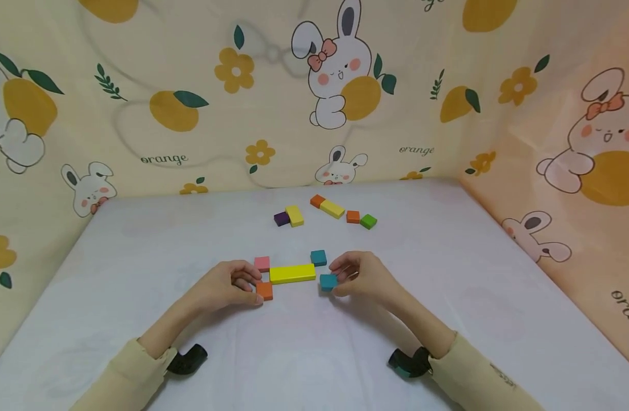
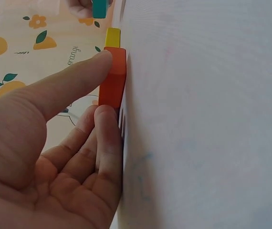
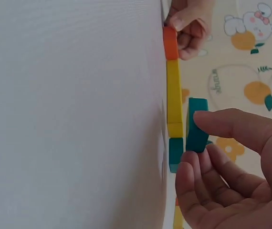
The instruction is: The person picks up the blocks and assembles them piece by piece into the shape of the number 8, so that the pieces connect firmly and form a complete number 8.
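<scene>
My left hand [image 1: 224, 285] pinches an orange block [image 1: 264, 291] between thumb and fingers, at the near left corner of a long yellow block [image 1: 293, 274]. Just behind it, beside my fingertips, lies a pink block [image 1: 262, 263]. My right hand [image 1: 366, 277] holds a teal block [image 1: 328, 282] by thumb and fingertips; in the right wrist view this teal block [image 3: 197, 125] is raised off the white surface. A second teal block [image 1: 318, 258] sits at the far right corner of the yellow one.
Farther back lie a purple block [image 1: 281, 218] against a yellow block [image 1: 294, 216], an orange block [image 1: 317, 201] touching another yellow block [image 1: 332, 209], and an orange block [image 1: 353, 217] next to a green block [image 1: 368, 221]. A printed cloth [image 1: 273, 120] surrounds the white table [image 1: 294, 365].
</scene>
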A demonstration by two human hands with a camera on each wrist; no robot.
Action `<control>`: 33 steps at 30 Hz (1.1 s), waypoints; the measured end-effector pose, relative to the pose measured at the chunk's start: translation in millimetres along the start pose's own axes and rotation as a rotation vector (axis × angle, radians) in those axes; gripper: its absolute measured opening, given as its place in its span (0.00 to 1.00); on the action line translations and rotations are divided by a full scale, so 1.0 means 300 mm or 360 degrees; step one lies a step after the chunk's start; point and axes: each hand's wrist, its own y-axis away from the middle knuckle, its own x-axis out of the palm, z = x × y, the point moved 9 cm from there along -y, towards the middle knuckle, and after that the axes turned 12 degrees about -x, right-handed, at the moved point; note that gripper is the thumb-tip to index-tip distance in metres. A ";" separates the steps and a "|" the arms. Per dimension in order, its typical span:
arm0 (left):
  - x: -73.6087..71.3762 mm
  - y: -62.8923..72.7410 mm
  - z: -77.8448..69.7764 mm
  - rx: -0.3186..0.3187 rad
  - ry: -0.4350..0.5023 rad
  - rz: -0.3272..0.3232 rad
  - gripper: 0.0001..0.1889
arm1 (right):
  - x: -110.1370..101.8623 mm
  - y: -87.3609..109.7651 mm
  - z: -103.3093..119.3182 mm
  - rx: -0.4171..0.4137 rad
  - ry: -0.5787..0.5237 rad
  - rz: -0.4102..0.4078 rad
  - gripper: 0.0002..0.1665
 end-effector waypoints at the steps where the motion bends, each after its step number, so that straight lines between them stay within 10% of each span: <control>1: -0.003 0.001 0.001 -0.0001 0.0004 -0.0003 0.23 | 0.007 -0.004 -0.002 0.0012 0.0009 0.0011 0.21; 33: -0.006 0.008 0.003 0.0037 0.0061 0.0017 0.23 | 0.053 -0.075 -0.012 0.0038 0.0129 0.0235 0.19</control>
